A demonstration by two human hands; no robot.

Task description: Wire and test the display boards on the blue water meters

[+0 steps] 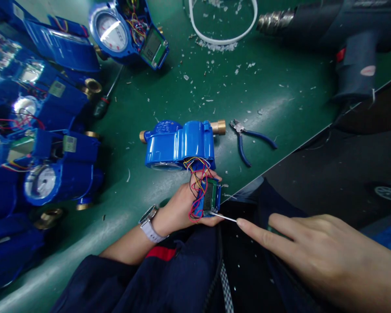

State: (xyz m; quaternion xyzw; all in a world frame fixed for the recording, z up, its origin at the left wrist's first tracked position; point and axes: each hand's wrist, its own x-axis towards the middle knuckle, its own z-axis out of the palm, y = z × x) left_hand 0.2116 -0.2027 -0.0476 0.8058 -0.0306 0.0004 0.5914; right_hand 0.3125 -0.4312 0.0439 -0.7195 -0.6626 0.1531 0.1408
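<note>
My left hand (179, 203), wearing a watch, is closed around a small blue display module (210, 195) with a green circuit board and a grey screen. Red, yellow and black wires run from it to a blue water meter (182, 145) with brass threaded ends, which lies on its side on the bench. My right hand (322, 248) grips a screwdriver (226, 217); its thin shaft points left, with the tip at the module's lower edge. The palm and fingers hide its handle.
Cutting pliers (244, 137) lie right of the meter, near the bench edge. A heat gun (355, 48) sits at the upper right, by a white ring (223, 41) and scattered pale bits. Several blue meters (65, 174) crowd the left, beside another screwdriver (102, 104).
</note>
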